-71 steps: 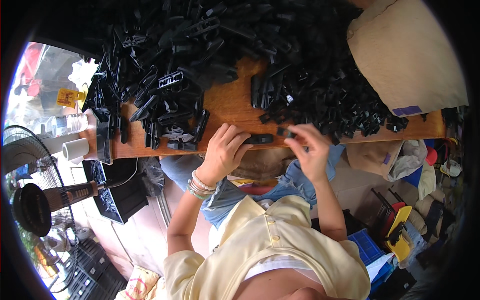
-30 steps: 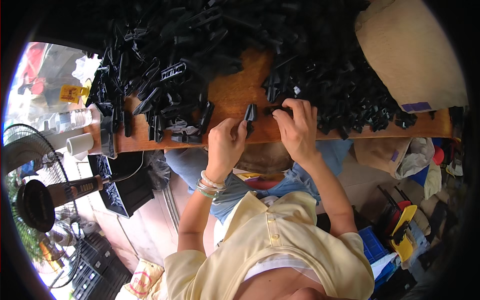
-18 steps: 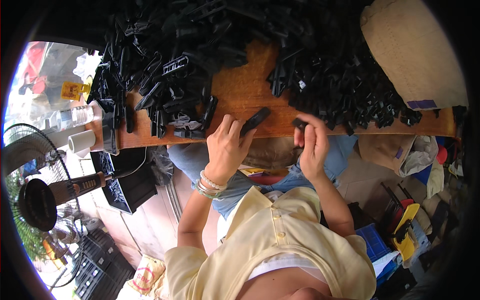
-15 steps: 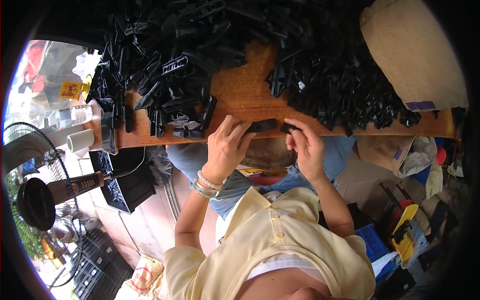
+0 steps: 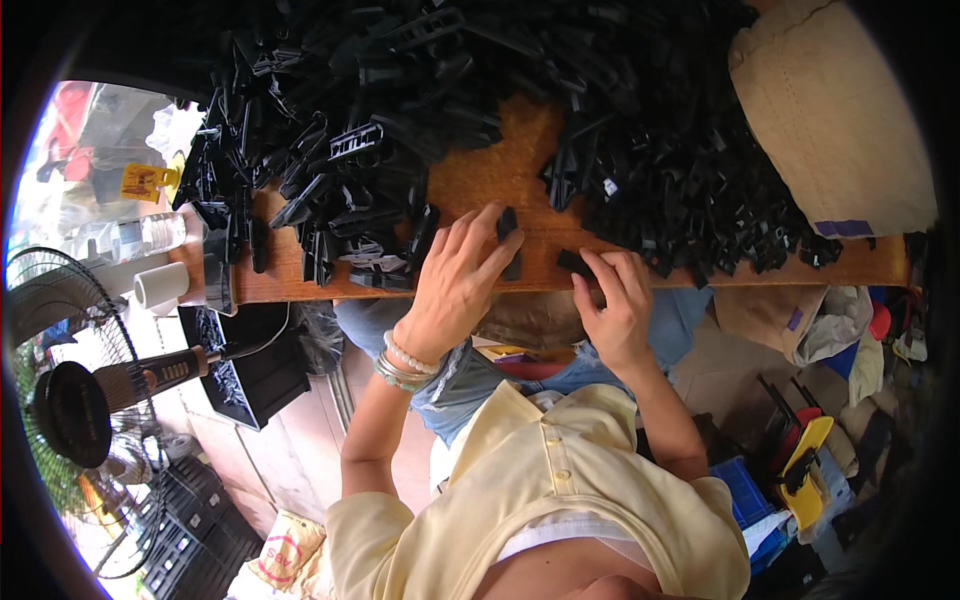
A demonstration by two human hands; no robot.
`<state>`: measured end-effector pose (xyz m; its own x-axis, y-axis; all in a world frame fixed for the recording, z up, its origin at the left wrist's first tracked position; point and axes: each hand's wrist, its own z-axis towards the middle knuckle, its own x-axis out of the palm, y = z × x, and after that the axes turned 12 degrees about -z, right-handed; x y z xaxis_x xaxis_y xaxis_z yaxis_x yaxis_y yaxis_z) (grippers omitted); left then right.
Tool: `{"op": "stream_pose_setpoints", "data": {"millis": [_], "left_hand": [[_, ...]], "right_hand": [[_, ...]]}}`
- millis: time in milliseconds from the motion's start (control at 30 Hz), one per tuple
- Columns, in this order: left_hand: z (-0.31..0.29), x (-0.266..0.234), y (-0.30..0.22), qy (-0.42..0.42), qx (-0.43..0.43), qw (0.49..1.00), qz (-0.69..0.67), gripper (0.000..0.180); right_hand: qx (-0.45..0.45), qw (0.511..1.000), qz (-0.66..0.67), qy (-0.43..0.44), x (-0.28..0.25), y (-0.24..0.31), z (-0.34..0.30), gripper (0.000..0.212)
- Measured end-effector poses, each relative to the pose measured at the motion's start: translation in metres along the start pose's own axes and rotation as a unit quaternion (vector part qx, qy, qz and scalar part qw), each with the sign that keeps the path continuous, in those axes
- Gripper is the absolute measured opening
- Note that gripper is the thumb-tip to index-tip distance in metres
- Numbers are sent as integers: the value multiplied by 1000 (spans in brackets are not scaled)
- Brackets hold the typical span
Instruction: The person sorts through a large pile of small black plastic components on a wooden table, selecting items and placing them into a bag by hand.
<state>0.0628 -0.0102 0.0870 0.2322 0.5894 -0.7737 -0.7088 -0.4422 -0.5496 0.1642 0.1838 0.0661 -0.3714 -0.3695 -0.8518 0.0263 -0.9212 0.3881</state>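
Over the near edge of the wooden table (image 5: pixel 480 190), my left hand (image 5: pixel 462 262) grips a long black plastic piece (image 5: pixel 508 222) that stands roughly upright, partly hidden behind the fingers. To its right, my right hand (image 5: pixel 618 300) pinches a smaller black plastic piece (image 5: pixel 574 263) between thumb and fingers. The two pieces are apart. Beyond my left hand spreads a pile of long black plastic parts (image 5: pixel 350 190). A heap of smaller black parts (image 5: pixel 690 190) lies beyond my right hand. What exactly the pieces are I cannot make out.
A tan sack (image 5: pixel 830 120) rests at the table's right end. On the left stand a fan (image 5: pixel 75 410), a white roll (image 5: pixel 161 285) and a clear plastic bottle (image 5: pixel 150 235). Below the table is a black bin (image 5: pixel 250 370) with parts inside.
My left hand has turned its long black piece from lying sideways to nearly upright. My right hand still pinches the small piece and has shifted slightly downward.
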Motion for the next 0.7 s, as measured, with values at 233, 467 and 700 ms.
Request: {"op": "stream_pose_setpoints", "data": {"millis": [233, 467, 700], "left_hand": [[9, 16, 3, 18, -18, 985, -172, 27], [6, 11, 9, 19, -29, 986, -165, 30], [4, 13, 16, 24, 5, 981, -193, 28]], "right_hand": [[60, 986, 157, 8, 10, 14, 0, 33], [56, 982, 172, 49, -2, -5, -3, 32], [13, 984, 175, 26, -2, -9, 7, 31]]}}
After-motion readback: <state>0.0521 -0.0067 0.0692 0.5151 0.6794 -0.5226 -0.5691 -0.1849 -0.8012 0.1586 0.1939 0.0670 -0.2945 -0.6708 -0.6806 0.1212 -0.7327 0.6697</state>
